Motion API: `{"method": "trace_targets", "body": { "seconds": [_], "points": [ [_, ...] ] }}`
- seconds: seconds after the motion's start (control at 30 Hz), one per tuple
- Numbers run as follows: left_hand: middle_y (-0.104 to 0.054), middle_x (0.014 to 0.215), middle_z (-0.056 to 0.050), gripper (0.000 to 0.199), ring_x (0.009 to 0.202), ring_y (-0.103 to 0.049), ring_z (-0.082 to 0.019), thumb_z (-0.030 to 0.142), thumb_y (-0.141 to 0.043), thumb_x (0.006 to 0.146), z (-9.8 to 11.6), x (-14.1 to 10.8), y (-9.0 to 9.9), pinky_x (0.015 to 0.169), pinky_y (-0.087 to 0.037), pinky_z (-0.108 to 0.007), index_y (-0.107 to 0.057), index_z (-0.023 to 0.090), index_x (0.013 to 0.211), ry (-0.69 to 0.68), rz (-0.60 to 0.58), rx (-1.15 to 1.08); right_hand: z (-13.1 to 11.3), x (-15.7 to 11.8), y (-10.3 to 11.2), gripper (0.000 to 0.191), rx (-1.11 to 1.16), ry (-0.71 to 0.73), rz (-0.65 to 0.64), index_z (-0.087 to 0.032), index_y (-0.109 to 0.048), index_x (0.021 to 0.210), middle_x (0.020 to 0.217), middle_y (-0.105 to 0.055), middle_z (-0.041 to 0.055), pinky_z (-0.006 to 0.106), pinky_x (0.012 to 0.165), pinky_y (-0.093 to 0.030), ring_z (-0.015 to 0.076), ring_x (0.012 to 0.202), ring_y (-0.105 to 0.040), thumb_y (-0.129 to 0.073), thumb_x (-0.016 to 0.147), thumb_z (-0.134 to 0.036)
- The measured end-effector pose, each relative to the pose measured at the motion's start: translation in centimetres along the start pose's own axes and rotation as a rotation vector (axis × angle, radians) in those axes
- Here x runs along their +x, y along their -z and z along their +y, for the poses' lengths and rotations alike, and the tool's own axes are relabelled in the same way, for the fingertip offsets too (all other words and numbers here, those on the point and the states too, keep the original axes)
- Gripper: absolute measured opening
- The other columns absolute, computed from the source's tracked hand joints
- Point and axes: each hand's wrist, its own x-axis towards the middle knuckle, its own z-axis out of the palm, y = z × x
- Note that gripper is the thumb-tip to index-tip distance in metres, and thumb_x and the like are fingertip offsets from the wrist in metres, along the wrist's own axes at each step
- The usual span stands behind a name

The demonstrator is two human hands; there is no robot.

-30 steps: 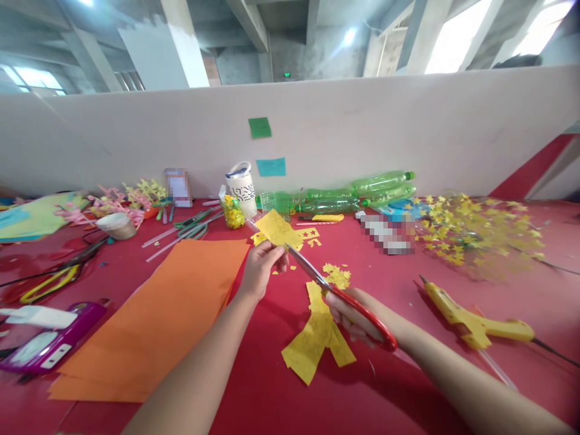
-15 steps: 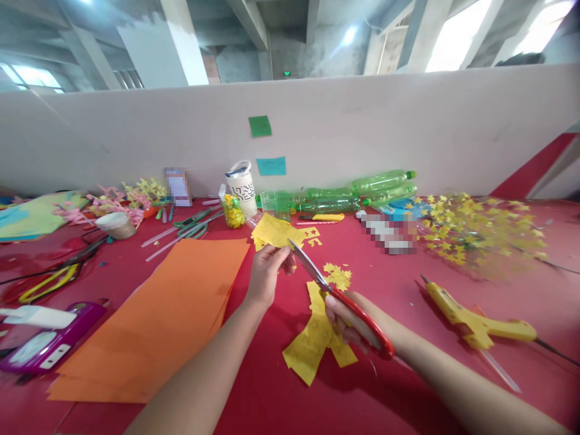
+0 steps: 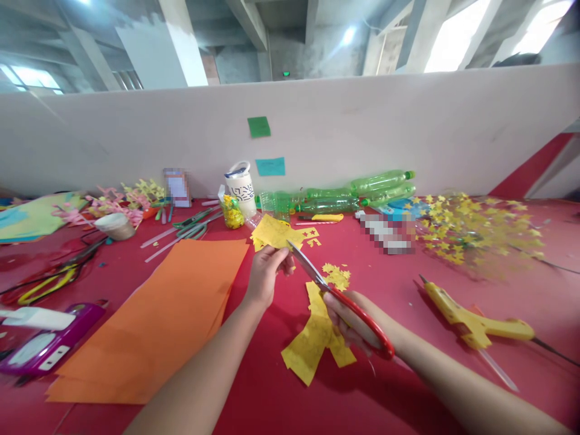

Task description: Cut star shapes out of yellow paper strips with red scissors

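Note:
My left hand (image 3: 267, 272) pinches a piece of yellow paper (image 3: 274, 231) by its near edge. In my right hand (image 3: 351, 314) is a pair of red-handled scissors (image 3: 362, 317), the fingers wrapped round the handles. The blade tips meet the right edge of the yellow paper, close to my left fingertips. Under and in front of the scissors lie larger yellow paper offcuts (image 3: 310, 344). A small heap of cut yellow stars (image 3: 336, 277) rests just beyond the blades. Behind the held paper, part of a strip with star-shaped holes (image 3: 309, 234) shows on the table.
Orange sheets (image 3: 158, 320) cover the left of the red table (image 3: 258, 393). A yellow glue gun (image 3: 475, 317) lies at right, near yellow star sprays (image 3: 471, 229). Green plastic bottles (image 3: 330, 199) and a white tumbler (image 3: 241, 187) stand along the partition. A purple power strip (image 3: 54, 338) sits far left.
Almost nothing differs. The whole view has shifted very slightly, while both hands, the yellow paper and the scissors keep nearly the same position.

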Motion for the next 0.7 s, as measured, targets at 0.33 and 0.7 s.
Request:
{"method": "trace_targets", "body": {
  "seconds": [0.33,0.7],
  "points": [
    [-0.06,0.057,0.002,0.018,0.047,-0.051,-0.008,0.028,-0.061,0.076,0.1,0.2,0.3,0.048,-0.038,-0.021,-0.055,0.015,0.065,-0.011,-0.009,-0.013,0.4,0.0,0.4,0.049,-0.031,0.028,-0.024,-0.02,-0.04,0.056,0.034,-0.036,-0.0094,0.016,0.027,-0.033,0.0051,0.024,-0.036,-0.048,0.085,-0.059],
    [-0.059,0.057,0.003,0.017,0.046,-0.051,-0.007,0.032,-0.06,0.077,0.3,0.7,0.6,0.045,-0.036,-0.019,-0.055,0.016,0.071,-0.008,0.022,-0.06,1.0,0.3,0.3,0.048,-0.018,0.036,-0.027,-0.02,-0.041,0.059,0.035,-0.036,-0.0102,0.016,0.029,-0.034,0.0048,0.025,-0.035,-0.048,0.085,-0.06]
  ]
}}
